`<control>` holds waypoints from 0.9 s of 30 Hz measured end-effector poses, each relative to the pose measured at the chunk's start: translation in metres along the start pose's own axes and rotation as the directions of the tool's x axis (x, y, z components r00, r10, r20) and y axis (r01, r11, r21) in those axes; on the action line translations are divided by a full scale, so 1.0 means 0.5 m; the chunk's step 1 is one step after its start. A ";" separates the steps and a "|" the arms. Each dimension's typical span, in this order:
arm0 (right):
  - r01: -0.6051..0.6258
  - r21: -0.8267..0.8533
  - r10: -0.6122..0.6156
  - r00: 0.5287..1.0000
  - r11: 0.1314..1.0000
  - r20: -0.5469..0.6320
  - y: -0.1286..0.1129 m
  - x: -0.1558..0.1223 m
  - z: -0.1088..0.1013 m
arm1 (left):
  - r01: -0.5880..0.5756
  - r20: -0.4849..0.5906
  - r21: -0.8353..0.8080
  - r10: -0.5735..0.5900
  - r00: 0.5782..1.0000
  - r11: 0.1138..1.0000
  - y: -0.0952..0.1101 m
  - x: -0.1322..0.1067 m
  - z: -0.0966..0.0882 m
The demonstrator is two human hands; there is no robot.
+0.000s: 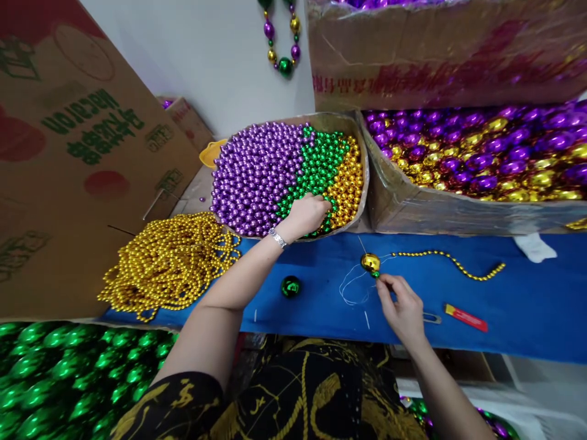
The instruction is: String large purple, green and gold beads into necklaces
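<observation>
My left hand [306,214] reaches into a cardboard tray [362,140] of small purple, green and gold beads, its fingers curled down among the green and gold ones. My right hand [400,305] pinches a thin white thread just below a small green bead [375,274] and a large gold ball [369,262] on the blue table [527,299]. From the ball, a strand of small gold beads [458,263] runs right along the table. A large green ball [290,286] lies loose between my arms.
A pile of gold bead strands [169,263] lies at the left. A box of large purple and gold balls [481,153] stands at the right, a bin of green balls [68,379] bottom left. A red lighter [465,318] and a metal clip [431,318] lie near my right hand.
</observation>
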State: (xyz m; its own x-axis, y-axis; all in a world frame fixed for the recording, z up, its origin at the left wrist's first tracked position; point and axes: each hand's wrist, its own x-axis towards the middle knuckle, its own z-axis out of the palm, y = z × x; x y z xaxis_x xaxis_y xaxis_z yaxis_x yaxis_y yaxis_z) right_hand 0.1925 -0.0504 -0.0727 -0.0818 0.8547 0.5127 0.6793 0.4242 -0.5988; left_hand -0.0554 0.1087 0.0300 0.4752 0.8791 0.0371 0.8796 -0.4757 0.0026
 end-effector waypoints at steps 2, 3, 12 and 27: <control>0.002 -0.003 -0.002 1.000 1.000 -0.001 0.001 0.002 0.000 | 0.014 -0.029 0.041 -0.013 0.999 0.999 0.004 0.002 0.001; 0.004 -0.002 -0.004 1.000 1.000 -0.004 0.002 0.002 0.000 | 0.013 -0.053 0.058 -0.009 0.999 0.998 0.005 0.005 0.002; -0.007 0.004 0.007 1.000 1.000 -0.012 -0.005 0.010 0.002 | -0.132 0.086 0.130 0.122 0.989 0.983 0.048 0.081 0.004; -0.103 0.060 0.102 0.994 0.993 0.032 -0.019 0.018 -0.006 | -0.084 0.029 0.102 0.082 0.996 0.991 0.037 0.079 0.025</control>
State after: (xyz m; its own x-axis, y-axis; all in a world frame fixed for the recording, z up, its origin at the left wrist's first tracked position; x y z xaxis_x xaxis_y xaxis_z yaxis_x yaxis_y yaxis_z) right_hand 0.1872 -0.0476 -0.0605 -0.0353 0.9024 0.4294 0.6389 0.3508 -0.6846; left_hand -0.0202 0.1352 0.0187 0.5460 0.8377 0.0081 0.8338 -0.5425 -0.1021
